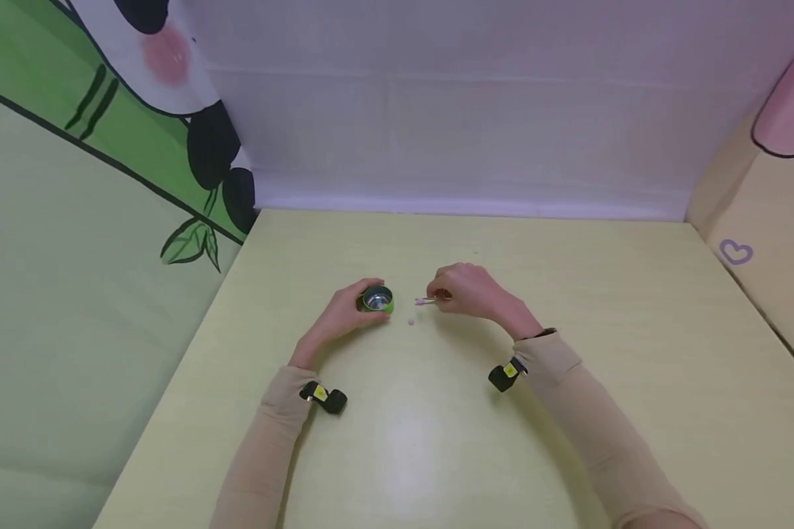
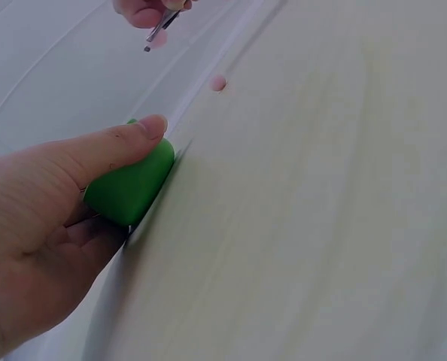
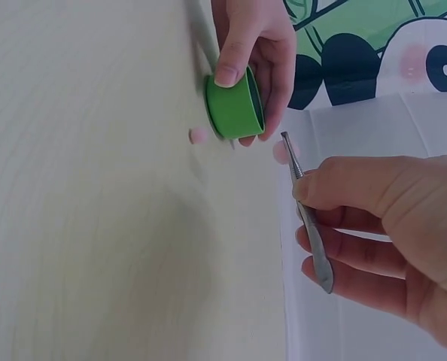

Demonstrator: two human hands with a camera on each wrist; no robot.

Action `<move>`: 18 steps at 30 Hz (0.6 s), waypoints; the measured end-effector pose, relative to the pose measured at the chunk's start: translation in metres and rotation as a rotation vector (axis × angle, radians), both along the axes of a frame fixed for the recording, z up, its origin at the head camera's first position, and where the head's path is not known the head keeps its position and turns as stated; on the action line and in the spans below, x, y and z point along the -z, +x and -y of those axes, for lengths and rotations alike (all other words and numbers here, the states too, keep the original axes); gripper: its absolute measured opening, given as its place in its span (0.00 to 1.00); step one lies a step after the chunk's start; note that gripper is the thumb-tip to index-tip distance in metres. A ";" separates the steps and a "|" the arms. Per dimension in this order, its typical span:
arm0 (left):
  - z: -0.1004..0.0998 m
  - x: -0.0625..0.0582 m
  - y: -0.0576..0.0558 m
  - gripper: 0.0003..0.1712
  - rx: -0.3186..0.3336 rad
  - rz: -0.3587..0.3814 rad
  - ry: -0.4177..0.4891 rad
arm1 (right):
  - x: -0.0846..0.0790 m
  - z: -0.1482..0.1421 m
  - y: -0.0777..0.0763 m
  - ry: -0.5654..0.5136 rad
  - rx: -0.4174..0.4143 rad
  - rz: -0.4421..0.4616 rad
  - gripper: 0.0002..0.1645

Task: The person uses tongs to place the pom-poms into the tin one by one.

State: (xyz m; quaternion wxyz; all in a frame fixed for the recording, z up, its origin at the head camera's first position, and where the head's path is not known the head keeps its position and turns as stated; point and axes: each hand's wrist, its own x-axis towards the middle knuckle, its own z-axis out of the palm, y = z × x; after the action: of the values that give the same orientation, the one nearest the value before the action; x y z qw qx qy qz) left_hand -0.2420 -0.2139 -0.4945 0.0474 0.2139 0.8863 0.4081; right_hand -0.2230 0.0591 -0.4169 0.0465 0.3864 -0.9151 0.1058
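On the table, my left hand [image 1: 344,314] grips a small green cup [image 3: 235,109] by its sides, thumb on the near side. The cup stands upright, and its shiny metal inside shows in the head view; what lies in it is too small to tell. To the right, my right hand [image 1: 470,290] pinches metal tweezers [image 3: 308,207] between thumb and fingers. At their tips a small pink ball [image 3: 281,153] is held above the table, a short way from the cup. A second pink ball [image 1: 411,322] lies on the table between the hands, close to the cup.
The pale wooden table [image 1: 397,441] extends around both hands. A white cloth wall [image 1: 463,147] rises behind its far edge, and printed panels [image 1: 139,147] flank it left and right. Each wrist carries a small black camera [image 1: 503,376].
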 end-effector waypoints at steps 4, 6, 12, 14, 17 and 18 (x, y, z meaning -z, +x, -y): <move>-0.001 0.000 0.000 0.44 0.005 0.008 0.006 | -0.002 0.012 -0.005 0.000 -0.010 0.008 0.07; 0.000 0.001 0.000 0.44 0.005 0.005 0.004 | -0.004 0.018 -0.009 -0.001 -0.017 0.012 0.08; 0.001 0.001 -0.001 0.44 0.004 -0.008 0.012 | -0.004 0.036 -0.018 0.005 -0.033 0.015 0.08; 0.002 0.001 0.000 0.43 0.005 -0.002 0.013 | -0.003 0.041 -0.020 0.012 -0.038 0.022 0.08; 0.001 0.000 0.000 0.43 0.005 0.006 0.019 | -0.002 0.047 -0.022 0.017 -0.032 0.029 0.09; 0.002 0.000 0.001 0.43 0.005 0.009 0.021 | -0.002 0.049 -0.022 0.019 -0.031 0.036 0.09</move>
State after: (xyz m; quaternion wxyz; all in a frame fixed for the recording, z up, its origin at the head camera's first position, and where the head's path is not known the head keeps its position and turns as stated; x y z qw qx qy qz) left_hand -0.2414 -0.2156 -0.4948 0.0502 0.2146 0.8811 0.4184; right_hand -0.2453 0.0101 -0.4152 0.0246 0.3990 -0.9106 0.1050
